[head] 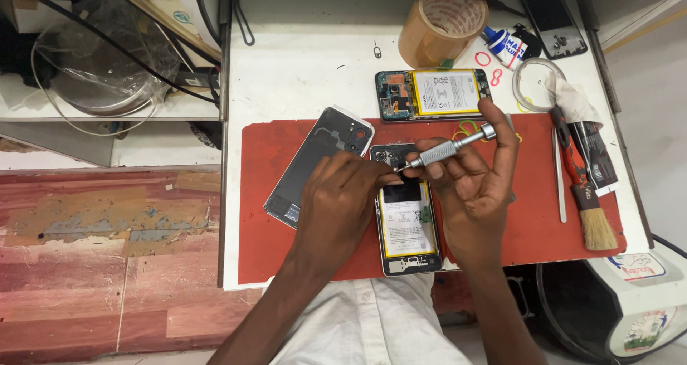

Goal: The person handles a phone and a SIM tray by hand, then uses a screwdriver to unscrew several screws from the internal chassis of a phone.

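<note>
An opened phone with its battery showing lies on the red mat. My left hand rests on the phone's left edge and steadies it. My right hand grips a silver precision screwdriver, index finger on its cap. The tip touches the phone's upper part near the camera. Left of my left hand lies the removed back cover, inner side up.
A second opened phone lies beyond the mat. Behind it are a tape roll, a small glue bottle and another back cover. A brush and a thin metal tool lie at right.
</note>
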